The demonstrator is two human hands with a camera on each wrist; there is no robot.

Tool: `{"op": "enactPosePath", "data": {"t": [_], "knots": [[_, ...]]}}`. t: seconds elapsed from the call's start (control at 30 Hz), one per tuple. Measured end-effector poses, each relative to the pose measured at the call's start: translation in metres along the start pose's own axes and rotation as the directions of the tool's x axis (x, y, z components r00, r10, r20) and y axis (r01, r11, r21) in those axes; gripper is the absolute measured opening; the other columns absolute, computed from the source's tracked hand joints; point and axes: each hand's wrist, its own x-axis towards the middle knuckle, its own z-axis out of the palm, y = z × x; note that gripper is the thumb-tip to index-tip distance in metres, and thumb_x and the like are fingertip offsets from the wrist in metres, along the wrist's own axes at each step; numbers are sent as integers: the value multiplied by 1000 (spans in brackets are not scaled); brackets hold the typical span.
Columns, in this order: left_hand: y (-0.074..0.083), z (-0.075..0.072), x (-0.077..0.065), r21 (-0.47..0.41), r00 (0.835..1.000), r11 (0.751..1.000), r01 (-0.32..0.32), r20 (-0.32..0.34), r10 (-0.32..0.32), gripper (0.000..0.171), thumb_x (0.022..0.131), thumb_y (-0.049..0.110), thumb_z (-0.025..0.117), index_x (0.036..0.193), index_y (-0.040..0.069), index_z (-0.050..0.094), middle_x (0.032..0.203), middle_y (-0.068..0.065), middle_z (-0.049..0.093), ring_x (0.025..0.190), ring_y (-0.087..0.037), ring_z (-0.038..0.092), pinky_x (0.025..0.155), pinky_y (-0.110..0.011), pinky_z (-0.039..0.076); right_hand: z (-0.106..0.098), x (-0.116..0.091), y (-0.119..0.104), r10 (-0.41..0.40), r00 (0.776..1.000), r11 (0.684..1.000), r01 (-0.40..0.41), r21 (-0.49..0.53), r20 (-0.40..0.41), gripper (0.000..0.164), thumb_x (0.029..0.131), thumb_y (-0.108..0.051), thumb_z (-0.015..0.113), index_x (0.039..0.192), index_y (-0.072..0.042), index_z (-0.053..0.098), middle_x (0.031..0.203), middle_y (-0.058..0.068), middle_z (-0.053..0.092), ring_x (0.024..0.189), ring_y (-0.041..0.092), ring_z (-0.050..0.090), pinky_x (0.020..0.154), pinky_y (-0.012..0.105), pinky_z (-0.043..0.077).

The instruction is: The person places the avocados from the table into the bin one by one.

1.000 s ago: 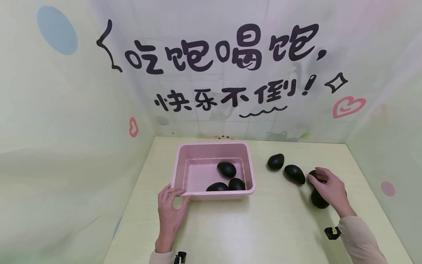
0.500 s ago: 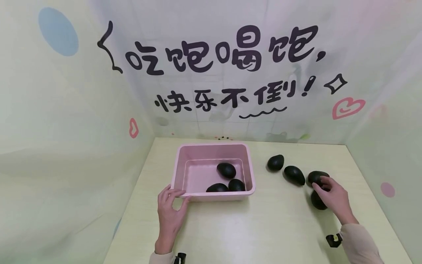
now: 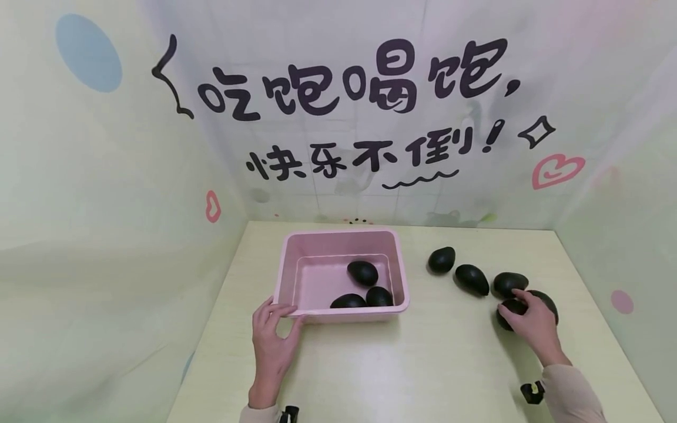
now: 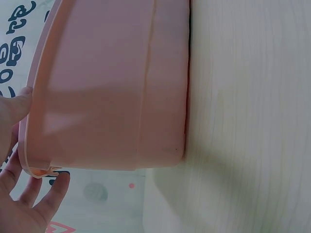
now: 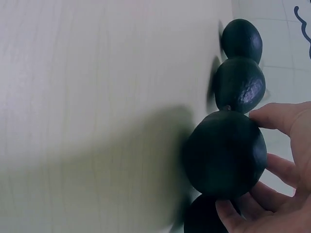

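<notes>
At the right of the table my right hand (image 3: 535,324) holds a dark avocado (image 3: 509,316), its thumb on the near-left side and its fingers around the far side. The right wrist view shows the thumb and fingertips touching this avocado (image 5: 224,155). Right behind it lies another avocado (image 3: 508,284), and one more (image 3: 548,302) is partly hidden by the hand. My left hand (image 3: 274,338) grips the front-left corner of a pink plastic bin (image 3: 346,317). In the left wrist view its thumb presses the rim of the bin (image 4: 112,87).
Inside the bin lie three avocados, one of them (image 3: 362,273) near the right wall. Two more avocados, one rounder (image 3: 441,260) and one longer (image 3: 472,280), lie between the bin and my right hand. A printed cloth wall (image 3: 338,200) stands behind the light wooden table (image 3: 412,370).
My right hand has moved from the rear avocado toward me onto the front one. That avocado has shifted slightly. My left hand and the bin stay in place.
</notes>
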Motion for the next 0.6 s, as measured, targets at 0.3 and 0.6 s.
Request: {"op": "enactPosePath", "data": {"t": [0.3, 0.6], "knots": [[0, 0, 0, -9, 1000, 1000, 9, 3, -9, 28, 74, 2, 94, 98, 4, 78, 106, -15, 71, 132, -50, 55, 108, -71, 46, 6, -3, 4, -35, 998, 997, 39, -71, 56, 76, 93, -34, 78, 146, 11, 48, 147, 46, 43, 135, 65, 41, 105, 78, 42], [0, 0, 0, -8, 1000, 1000, 5, 2, -5, 30, 73, 1, 94, 98, 3, 78, 106, -16, 70, 131, -50, 55, 106, -72, 48, 5, -4, 7, -30, 993, 993, 43, -111, 111, 79, 92, -35, 77, 146, 14, 46, 148, 47, 43, 138, 65, 38, 109, 77, 42]]}}
